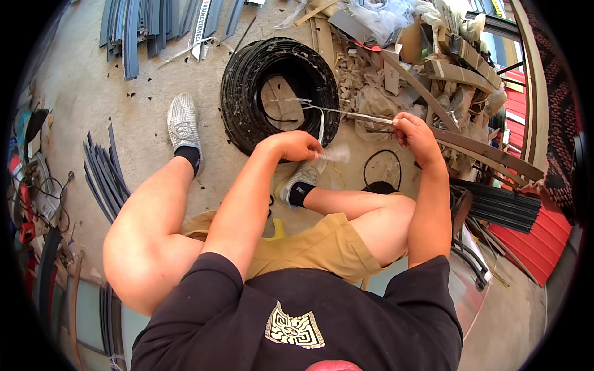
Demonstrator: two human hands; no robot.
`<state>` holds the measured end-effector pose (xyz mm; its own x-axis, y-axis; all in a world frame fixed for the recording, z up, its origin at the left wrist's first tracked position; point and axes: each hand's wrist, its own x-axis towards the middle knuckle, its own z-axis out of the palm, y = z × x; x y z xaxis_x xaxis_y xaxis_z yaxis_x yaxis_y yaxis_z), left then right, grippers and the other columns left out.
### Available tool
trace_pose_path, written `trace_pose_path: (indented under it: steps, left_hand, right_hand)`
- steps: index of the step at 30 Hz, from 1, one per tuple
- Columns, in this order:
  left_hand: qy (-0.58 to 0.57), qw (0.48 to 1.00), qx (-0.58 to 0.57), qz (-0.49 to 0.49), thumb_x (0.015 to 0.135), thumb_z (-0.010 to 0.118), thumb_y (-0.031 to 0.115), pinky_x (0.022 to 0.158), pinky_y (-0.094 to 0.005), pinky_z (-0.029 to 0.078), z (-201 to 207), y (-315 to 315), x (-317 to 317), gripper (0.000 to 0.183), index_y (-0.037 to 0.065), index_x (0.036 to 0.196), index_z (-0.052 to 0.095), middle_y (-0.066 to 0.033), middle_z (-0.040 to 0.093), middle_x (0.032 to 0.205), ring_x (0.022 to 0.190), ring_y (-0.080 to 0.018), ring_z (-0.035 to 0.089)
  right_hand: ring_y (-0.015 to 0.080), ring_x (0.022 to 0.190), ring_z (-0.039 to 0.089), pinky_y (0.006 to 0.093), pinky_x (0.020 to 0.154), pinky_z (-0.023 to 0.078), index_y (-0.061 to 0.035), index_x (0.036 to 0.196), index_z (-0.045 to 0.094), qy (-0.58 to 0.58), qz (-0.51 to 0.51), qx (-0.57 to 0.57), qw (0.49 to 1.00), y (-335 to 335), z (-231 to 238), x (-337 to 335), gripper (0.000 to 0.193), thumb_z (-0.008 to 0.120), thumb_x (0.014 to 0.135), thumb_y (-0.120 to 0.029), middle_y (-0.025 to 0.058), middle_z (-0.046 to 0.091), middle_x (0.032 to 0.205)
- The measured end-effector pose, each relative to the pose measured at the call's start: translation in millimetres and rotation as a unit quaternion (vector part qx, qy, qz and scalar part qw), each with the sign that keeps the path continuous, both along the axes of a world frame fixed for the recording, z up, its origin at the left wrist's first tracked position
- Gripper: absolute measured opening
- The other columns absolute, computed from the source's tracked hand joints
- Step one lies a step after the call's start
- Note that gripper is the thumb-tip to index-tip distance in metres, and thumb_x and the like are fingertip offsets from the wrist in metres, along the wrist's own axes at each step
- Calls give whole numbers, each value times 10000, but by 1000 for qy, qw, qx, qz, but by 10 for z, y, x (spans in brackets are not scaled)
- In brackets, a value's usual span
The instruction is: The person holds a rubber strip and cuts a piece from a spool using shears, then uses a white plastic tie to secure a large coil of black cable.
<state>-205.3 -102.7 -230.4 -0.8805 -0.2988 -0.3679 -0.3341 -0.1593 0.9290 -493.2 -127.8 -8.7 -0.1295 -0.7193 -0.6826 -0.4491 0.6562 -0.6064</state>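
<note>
White strap [322, 128] is apparently being pinched by the left hand [298, 146]; a grey strip [370, 118] is being gripped by the right hand [416, 137], the 2 hands being held apart. Just beyond, the black coil [240, 102] is being supported by the floor [209, 80], seemingly wound already; fastening is apparently being left undone. Farther off, grey slats [130, 46] are being piled loosely.

Black short-sleeved T-shirt [359, 315], pale maze-like print [295, 326]; tan shorts [322, 250]; dark socks [188, 154]; grey laced sneakers [183, 125].

Black coil [240, 93], lying flat, pale strip [366, 117] over it
</note>
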Motion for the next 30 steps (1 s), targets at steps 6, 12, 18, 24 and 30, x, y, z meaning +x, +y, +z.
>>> trace_pose_path:
  steps: [6, 12, 18, 24, 30]
  left_hand:
    - [-10, 998, -52, 15, 1010, 711, 272, 1052, -423, 551, -36, 185, -278, 416, 104, 1390, 735, -149, 765, 1320, 1236, -305, 714]
    - [-155, 953, -76, 248, 981, 689, 231, 965, -491, 566, -227, 172, -441, 283, 66, 1185, 795, -188, 786, 1168, 1120, -373, 724]
    - [-204, 908, -123, 345, 976, 708, 191, 1139, -509, 476, -419, -87, -541, 488, 102, 1449, 627, -199, 623, 1438, 1366, -424, 574]
    - [-167, 890, -276, 321, 933, 692, 78, 1218, -488, 432, -777, -411, -671, 665, 77, 1569, 501, -216, 538, 1563, 1461, -408, 504]
    - [-216, 935, -216, 180, 887, 697, 85, 1049, -510, 537, -960, -442, -602, 571, 85, 1453, 624, -228, 707, 1320, 1263, -420, 651]
  right_hand:
    - [85, 668, 503, 267, 619, 408, -96, 962, 649, 73, -5, -1, 997, 47, -18, -305, 102, 611, 1024, -167, -38, 538, 757]
    - [87, 658, 514, 270, 624, 431, -80, 948, 662, 35, -53, -20, 998, 104, -180, -558, 114, 640, 1020, -165, -35, 564, 741]
    - [83, 711, 551, 264, 666, 446, -69, 950, 658, 27, 46, 0, 999, 115, -110, -417, 121, 650, 1040, -149, -33, 588, 764]
    - [70, 784, 574, 261, 730, 474, -43, 947, 652, 34, 110, 13, 993, 139, -165, -369, 158, 663, 1046, -167, -39, 616, 812]
    - [74, 778, 563, 266, 702, 458, -27, 944, 670, 111, 106, 25, 988, 191, -285, -660, 174, 685, 1022, -181, -23, 639, 820]
